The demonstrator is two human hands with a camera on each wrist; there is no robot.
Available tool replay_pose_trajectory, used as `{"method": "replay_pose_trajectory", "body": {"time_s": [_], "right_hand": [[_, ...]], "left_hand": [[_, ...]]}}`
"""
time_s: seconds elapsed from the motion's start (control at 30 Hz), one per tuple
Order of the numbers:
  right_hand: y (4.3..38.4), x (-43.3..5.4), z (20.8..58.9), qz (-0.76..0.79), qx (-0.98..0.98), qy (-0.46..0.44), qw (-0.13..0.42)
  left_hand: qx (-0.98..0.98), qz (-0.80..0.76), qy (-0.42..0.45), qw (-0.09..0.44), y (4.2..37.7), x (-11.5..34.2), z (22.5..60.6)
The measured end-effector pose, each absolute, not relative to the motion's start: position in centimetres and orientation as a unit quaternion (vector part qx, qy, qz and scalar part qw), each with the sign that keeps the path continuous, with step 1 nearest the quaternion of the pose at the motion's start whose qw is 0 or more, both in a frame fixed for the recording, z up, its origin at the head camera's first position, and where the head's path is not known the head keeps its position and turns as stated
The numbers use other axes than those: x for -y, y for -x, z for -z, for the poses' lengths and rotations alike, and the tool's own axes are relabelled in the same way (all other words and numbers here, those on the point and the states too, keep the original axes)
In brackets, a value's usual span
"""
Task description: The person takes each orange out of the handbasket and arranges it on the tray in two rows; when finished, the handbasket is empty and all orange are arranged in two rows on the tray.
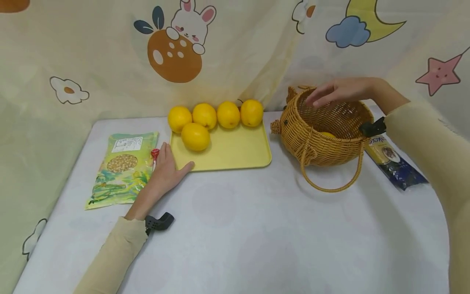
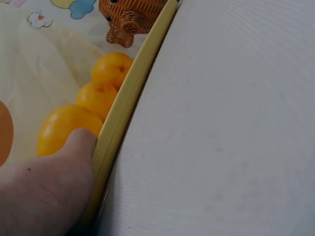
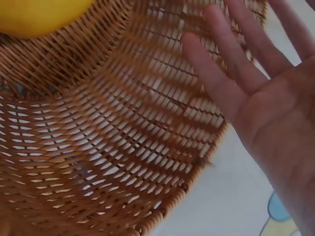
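Observation:
My left hand (image 1: pixel 166 169) rests at the front left corner of a yellow tray (image 1: pixel 238 151), its fingers straight along the side and its thumb (image 2: pixel 78 142) over the front rim. Several oranges (image 1: pixel 196 136) lie on the tray, most in a row along its back. To the right stands a wicker basket (image 1: pixel 312 147) with an animal snout and a looped handle. Over its mouth hovers my right hand (image 1: pixel 341 90), fingers spread and holding nothing in the right wrist view. An orange (image 3: pixel 39 17) lies inside the basket, mostly hidden by its wall in the head view.
A green bag of grains or beans (image 1: pixel 123 167) lies left of the tray, with a red-wrapped lollipop (image 1: pixel 155 154) between them. A blue and yellow packet (image 1: pixel 394 161) lies partly behind the basket's right side. A printed curtain (image 1: pixel 249 49) hangs along the table's back.

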State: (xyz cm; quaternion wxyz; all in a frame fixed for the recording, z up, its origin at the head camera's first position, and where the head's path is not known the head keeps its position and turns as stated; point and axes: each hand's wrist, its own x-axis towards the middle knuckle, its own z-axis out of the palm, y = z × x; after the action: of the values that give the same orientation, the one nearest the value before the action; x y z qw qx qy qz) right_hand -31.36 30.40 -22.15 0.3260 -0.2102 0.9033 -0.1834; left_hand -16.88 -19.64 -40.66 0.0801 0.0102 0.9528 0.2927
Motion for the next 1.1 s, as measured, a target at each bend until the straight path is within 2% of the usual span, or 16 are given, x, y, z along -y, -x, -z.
{"method": "replay_pose_trajectory", "body": {"time_s": [0.3,0.67,1.1], "right_hand": [[33.7,-29.4,23.5,0.188,-0.85,0.186,0.456],[35.0,-28.7,26.1,0.271,-0.766,0.137,0.566],[34.6,-26.6,27.6,0.234,-0.762,0.135,0.589]], "left_hand": [[-0.952,-0.294,-0.006,0.082,16.9,19.5,40.8],[-0.953,-0.293,-0.012,0.071,17.0,19.7,41.1],[-0.955,-0.288,-0.013,0.076,17.0,19.9,40.8]]}}
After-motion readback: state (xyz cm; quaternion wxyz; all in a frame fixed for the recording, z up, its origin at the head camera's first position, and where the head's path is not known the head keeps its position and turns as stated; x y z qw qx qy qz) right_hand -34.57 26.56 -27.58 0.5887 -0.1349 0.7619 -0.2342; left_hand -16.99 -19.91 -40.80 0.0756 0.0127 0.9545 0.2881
